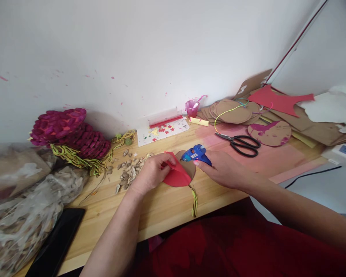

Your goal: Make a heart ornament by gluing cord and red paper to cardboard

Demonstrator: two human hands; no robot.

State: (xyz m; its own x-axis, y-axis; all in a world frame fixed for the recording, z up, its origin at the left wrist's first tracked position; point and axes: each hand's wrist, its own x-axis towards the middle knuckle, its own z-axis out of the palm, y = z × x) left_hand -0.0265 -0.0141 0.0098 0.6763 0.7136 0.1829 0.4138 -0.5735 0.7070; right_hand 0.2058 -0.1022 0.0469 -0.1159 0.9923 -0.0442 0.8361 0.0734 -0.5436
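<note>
Red sheet — edge pinched in left hand, remainder extending rightward; right hand grips blue glue gun.

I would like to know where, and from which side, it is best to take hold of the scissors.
I would take the scissors by the black handles, coming from the right: they lie flat, wide handle loops to the right, pointed blades to the left. The right hand is nearer, but it holds the blue glue gun, so free it first.
</note>
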